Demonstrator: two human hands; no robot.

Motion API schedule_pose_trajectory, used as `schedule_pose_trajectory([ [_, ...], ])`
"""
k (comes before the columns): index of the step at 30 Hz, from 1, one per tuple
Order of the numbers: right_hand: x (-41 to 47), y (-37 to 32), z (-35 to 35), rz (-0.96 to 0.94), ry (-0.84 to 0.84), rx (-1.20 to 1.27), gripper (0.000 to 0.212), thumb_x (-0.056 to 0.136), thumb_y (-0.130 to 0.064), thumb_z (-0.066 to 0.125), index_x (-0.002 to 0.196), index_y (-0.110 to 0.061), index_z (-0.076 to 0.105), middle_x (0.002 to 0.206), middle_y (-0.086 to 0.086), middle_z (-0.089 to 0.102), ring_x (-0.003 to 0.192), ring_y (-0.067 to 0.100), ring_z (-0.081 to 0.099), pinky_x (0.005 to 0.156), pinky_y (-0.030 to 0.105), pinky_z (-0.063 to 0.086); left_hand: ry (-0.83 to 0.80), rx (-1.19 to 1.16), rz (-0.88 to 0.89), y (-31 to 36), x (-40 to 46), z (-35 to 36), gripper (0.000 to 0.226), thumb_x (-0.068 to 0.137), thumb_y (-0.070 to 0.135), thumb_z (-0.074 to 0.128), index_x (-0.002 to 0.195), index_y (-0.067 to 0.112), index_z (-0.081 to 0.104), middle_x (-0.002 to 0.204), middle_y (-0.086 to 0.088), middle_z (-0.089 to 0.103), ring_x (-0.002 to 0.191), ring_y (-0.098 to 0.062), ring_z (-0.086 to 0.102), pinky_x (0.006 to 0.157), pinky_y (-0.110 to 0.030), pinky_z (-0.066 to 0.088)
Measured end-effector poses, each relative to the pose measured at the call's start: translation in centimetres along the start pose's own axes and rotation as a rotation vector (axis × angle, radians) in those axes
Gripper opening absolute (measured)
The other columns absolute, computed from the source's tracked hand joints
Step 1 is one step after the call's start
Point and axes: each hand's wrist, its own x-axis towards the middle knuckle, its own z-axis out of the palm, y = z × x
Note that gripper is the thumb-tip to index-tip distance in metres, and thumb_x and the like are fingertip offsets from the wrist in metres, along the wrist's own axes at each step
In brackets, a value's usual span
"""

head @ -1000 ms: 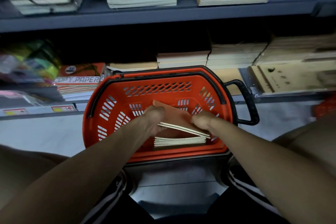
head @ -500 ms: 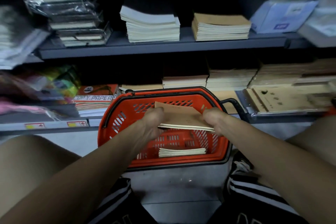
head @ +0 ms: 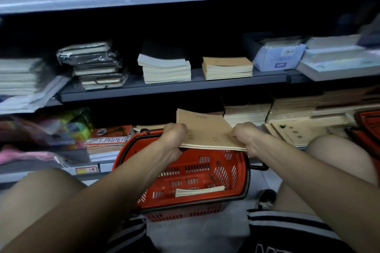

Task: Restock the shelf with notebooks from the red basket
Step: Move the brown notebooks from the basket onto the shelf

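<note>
Gripped a small stack of brown-covered notebooks (head: 205, 131) at both ends: left hand (head: 172, 139) curled round the left edge, thumb on the cover, and right hand (head: 246, 139) clamped likewise on the right edge. Held level in the air above the red basket (head: 205, 172), over its far rim and clear of it, at about the height of the lowest shelf's front. Lay behind that, on the floor between two bare knees, the basket itself, with a few more notebooks (head: 200, 190) flat on its bottom near the front wall. Stood above, on the grey middle shelf (head: 164, 88), a pile of brown notebooks (head: 227, 68) just beside a taller pale stack (head: 164, 68). Sat to the left of the basket a packet lettered COPY PAPER (head: 109, 139).
</note>
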Motion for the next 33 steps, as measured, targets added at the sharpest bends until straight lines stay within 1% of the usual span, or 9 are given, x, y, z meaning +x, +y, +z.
schedule_pose_trajectory([
  [3,-0.5,-0.8,-1.6,-0.056,0.018,0.032,0.014,0.098,-0.011,0.058,0.102,-0.004,0.070,0.092,0.017,0.075,0.081,0.034,0.074,0.063,0.034,0.056,-0.018,-0.015,0.050,1.2,-1.3,0.7,0.019,0.096,-0.002,0.045,0.112,0.006,0.053,0.079,-0.015,0.061,0.061,-0.027,0.062,0.049,-0.028,0.052],
  [6,-1.2,-1.8,-2.6,-0.122,0.033,0.080,0.024,0.094,-0.012,0.058,0.110,-0.003,0.072,0.101,0.017,0.075,0.095,0.037,0.073,0.077,0.037,0.055,-0.039,-0.022,0.088,2.4,-2.7,1.3,0.018,0.094,-0.002,0.045,0.108,0.005,0.054,0.073,-0.013,0.061,0.056,-0.026,0.061,0.054,-0.029,0.053],
  [9,-1.4,-2.6,-3.7,-0.165,0.073,0.112,0.029,0.093,-0.015,0.057,0.118,-0.006,0.068,0.108,0.017,0.072,0.101,0.036,0.069,0.086,0.040,0.054,-0.051,-0.021,0.128,3.4,-3.7,1.9,0.022,0.093,0.002,0.047,0.113,-0.001,0.057,0.081,-0.017,0.063,0.066,-0.029,0.064,0.066,-0.039,0.055],
  [17,-2.8,-4.3,-6.5,-0.275,0.108,0.173,0.022,0.093,-0.011,0.056,0.106,-0.007,0.073,0.103,0.015,0.075,0.097,0.034,0.070,0.083,0.037,0.055,-0.082,-0.006,0.196,5.7,-5.1,2.9,0.036,0.093,0.008,0.049,0.127,-0.003,0.056,0.097,-0.022,0.070,0.090,-0.039,0.072,0.082,-0.057,0.059],
  [21,-4.1,-5.1,-7.5,-0.370,0.083,0.248,0.013,0.094,-0.009,0.063,0.103,-0.009,0.073,0.101,0.010,0.074,0.098,0.029,0.068,0.083,0.036,0.054,-0.099,-0.012,0.240,7.0,-5.6,3.5,0.017,0.098,0.003,0.047,0.108,0.001,0.060,0.093,-0.021,0.068,0.085,-0.036,0.069,0.079,-0.054,0.060],
  [25,-5.1,-5.8,-8.3,-0.362,0.001,0.440,0.025,0.085,-0.009,0.070,0.109,-0.002,0.068,0.108,0.022,0.075,0.103,0.040,0.073,0.093,0.057,0.059,-0.134,-0.037,0.256,8.1,-4.9,4.0,0.015,0.099,0.003,0.046,0.098,0.005,0.061,0.085,-0.016,0.069,0.078,-0.032,0.069,0.080,-0.048,0.058],
  [27,-4.9,-6.2,-8.5,-0.366,-0.010,0.485,0.022,0.085,-0.007,0.069,0.105,0.000,0.068,0.106,0.021,0.075,0.099,0.036,0.073,0.086,0.050,0.060,-0.133,-0.028,0.290,8.6,-4.3,4.4,0.012,0.098,0.004,0.047,0.102,0.005,0.059,0.084,-0.014,0.069,0.076,-0.031,0.070,0.079,-0.045,0.058],
  [30,-4.3,-6.4,-8.5,-0.411,-0.008,0.495,0.008,0.086,-0.006,0.068,0.094,-0.006,0.069,0.090,0.010,0.071,0.085,0.025,0.065,0.075,0.040,0.050,-0.126,-0.033,0.299,9.4,-3.3,5.2,0.034,0.091,0.012,0.051,0.122,0.001,0.054,0.106,-0.019,0.073,0.101,-0.040,0.072,0.095,-0.058,0.056],
  [33,-2.8,-6.3,-8.4,-0.502,0.055,0.415,0.006,0.087,-0.011,0.070,0.081,-0.010,0.070,0.075,-0.003,0.072,0.080,0.021,0.063,0.073,0.035,0.046,-0.126,-0.040,0.298,9.8,-1.7,6.2,0.055,0.075,0.022,0.054,0.128,0.007,0.054,0.117,-0.023,0.072,0.105,-0.041,0.072,0.096,-0.064,0.053],
])
